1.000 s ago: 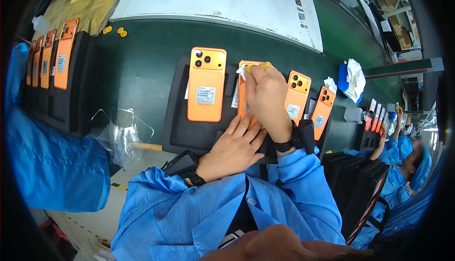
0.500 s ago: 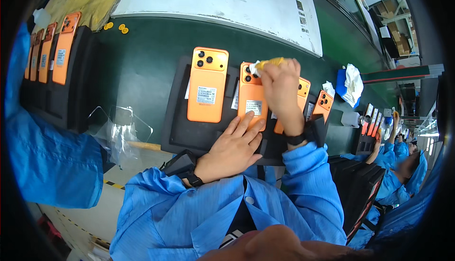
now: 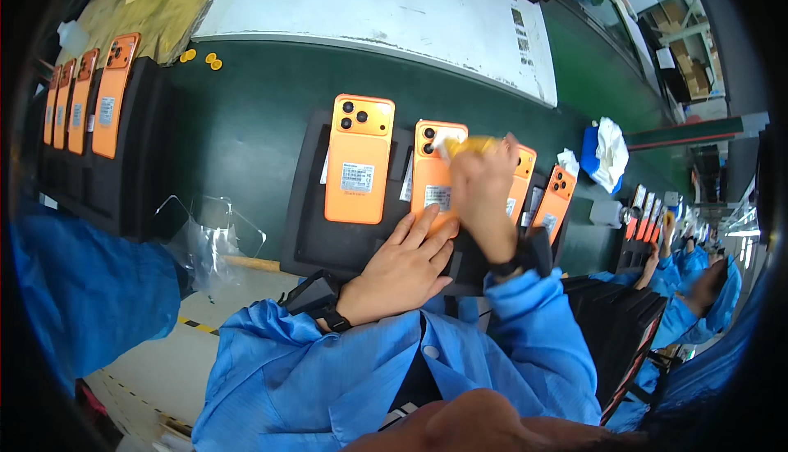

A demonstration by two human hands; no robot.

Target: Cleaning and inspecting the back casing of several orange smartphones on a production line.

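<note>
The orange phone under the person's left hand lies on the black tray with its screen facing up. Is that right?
Not quite: its back faces up. The head view shows lenses and a pale label on the orange phone, which does lie on the black tray under the left hand.

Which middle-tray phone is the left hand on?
Second orange phone from the left: the left hand rests on its lower end, touching none of the other three.

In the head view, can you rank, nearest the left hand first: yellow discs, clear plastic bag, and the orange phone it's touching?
1. Orange phone, touching the left hand, ahead.
2. Clear plastic bag, leftward.
3. Yellow discs, far upper left.
</note>
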